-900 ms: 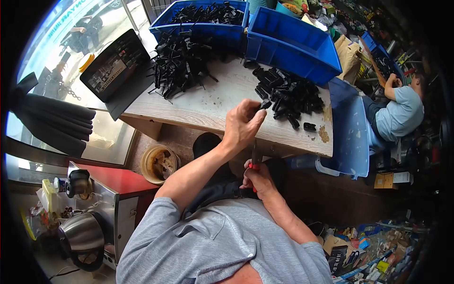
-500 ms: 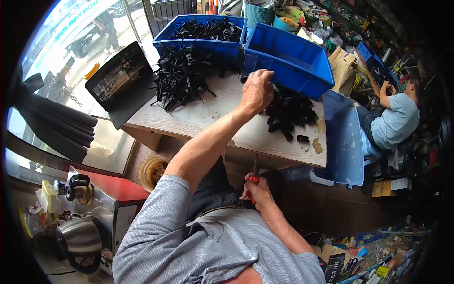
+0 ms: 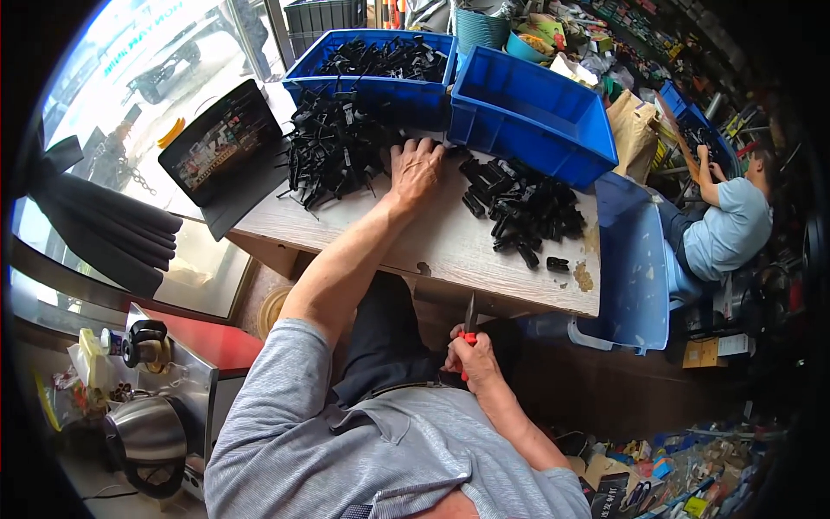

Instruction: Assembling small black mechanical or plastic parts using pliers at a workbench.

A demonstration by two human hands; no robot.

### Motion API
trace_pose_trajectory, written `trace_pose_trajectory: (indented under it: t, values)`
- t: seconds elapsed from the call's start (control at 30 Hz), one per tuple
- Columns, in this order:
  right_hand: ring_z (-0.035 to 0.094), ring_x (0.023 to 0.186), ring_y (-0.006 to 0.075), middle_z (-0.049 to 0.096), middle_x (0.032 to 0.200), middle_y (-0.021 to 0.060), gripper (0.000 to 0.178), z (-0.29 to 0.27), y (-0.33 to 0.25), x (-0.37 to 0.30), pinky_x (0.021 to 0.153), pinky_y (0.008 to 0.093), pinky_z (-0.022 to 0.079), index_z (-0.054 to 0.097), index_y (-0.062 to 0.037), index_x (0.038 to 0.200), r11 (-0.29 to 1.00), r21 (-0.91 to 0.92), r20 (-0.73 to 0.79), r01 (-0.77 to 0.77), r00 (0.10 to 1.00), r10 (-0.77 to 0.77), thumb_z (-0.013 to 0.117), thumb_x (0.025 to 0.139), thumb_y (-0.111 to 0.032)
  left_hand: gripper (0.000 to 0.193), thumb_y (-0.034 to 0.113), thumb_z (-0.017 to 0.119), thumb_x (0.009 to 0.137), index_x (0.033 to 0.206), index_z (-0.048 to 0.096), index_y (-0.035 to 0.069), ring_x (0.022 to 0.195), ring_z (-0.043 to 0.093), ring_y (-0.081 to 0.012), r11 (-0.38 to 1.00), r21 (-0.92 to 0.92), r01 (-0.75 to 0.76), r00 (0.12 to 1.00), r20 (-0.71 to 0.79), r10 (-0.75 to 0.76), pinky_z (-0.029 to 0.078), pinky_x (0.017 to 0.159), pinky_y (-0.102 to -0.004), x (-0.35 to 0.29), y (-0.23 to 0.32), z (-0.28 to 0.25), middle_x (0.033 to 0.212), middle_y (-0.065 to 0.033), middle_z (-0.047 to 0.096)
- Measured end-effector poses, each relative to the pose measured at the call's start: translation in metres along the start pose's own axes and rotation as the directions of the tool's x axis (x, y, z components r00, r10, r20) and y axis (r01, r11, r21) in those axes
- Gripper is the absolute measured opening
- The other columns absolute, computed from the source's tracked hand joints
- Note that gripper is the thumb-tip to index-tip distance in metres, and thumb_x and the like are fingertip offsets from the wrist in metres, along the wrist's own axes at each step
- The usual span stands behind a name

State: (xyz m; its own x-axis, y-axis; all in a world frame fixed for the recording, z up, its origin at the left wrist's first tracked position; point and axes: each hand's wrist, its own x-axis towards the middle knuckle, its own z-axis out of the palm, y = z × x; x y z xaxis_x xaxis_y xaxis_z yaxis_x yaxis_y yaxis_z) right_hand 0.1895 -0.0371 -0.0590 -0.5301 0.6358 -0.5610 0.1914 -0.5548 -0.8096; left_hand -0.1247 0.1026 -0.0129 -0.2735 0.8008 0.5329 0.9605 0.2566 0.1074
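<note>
My left hand (image 3: 417, 173) lies palm down on the worktable (image 3: 402, 246), its fingers reaching forward and slightly apart. It is beside the right edge of a heap of black plastic parts with thin prongs (image 3: 333, 151); what lies under its fingertips is hidden. Close to my lap, my right hand (image 3: 475, 359) is closed round red-handled pliers (image 3: 469, 333), their narrow dark jaws pointing up toward the table edge. A second pile of shorter, blocky black parts (image 3: 527, 203) sits to the right on the table, with one loose piece (image 3: 558, 263) near the front edge.
Behind the heaps stand a blue bin full of black parts (image 3: 298, 80) and a blue bin (image 3: 553, 117) with its inside bare. A tablet (image 3: 220, 147) leans at the left. Right of the table is a large blue tub (image 3: 635, 268); beyond it sits another person (image 3: 726, 225).
My left hand has moved left and down from the front of the right bin to the table beside the pronged heap. My right hand keeps hold of the pliers, almost in place.
</note>
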Motion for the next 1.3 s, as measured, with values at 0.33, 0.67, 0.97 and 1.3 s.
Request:
trace_pose_trajectory:
  t: [0.33,0.67,0.97,1.3]
  values:
    - [0.055,0.053,0.0132,0.055,0.065,0.0033,0.021,0.001,-0.002,-0.001,0.052,0.0303,0.050,0.059,-0.0058,0.100,1.000,-0.003,0.032,-0.007,0.999,0.007,0.063,0.083,-0.018,0.038,0.010,0.068,0.081,0.119,0.064,0.014,0.120,0.056,-0.0257,0.945,-0.272,-0.180,0.980,0.028,0.195,0.033,0.107,-0.0514,-0.077,0.017,-0.065,0.124,-0.0060,0.062]
    - [0.056,0.053,0.0127,0.055,0.068,0.0035,0.018,0.005,-0.012,-0.002,0.053,0.0302,0.054,0.057,-0.0037,0.100,0.995,0.082,0.138,0.060,0.988,-0.071,0.060,0.084,-0.012,0.044,0.000,0.071,0.082,0.124,0.060,0.002,0.075,0.067,-0.0169,0.466,-0.871,0.157,0.987,0.124,-0.100,0.053,0.064,-0.0280,-0.166,0.075,-0.120,0.107,-0.0124,0.068]
    - [0.059,0.060,0.0124,0.061,0.076,0.0061,0.019,0.012,-0.021,0.001,0.055,0.0315,0.059,0.059,-0.0002,0.107,0.997,-0.009,0.216,0.074,0.974,-0.070,0.060,0.091,-0.011,0.029,0.012,0.069,0.092,0.115,0.062,-0.004,0.087,0.065,-0.0096,0.082,-0.825,0.560,0.824,0.543,-0.162,0.055,0.077,-0.0268,-0.205,0.114,-0.104,0.098,-0.0082,0.071]
    - [0.052,0.052,0.0111,0.052,0.064,0.0013,0.014,0.011,-0.027,0.000,0.055,0.0353,0.060,0.058,-0.0078,0.094,0.989,0.127,0.186,0.070,0.978,-0.093,0.063,0.086,-0.018,0.028,0.021,0.068,0.090,0.110,0.062,0.003,0.079,0.067,-0.0329,0.619,-0.761,0.192,0.981,0.154,-0.115,0.054,0.069,-0.0402,-0.150,0.092,-0.123,0.090,-0.0154,0.067]
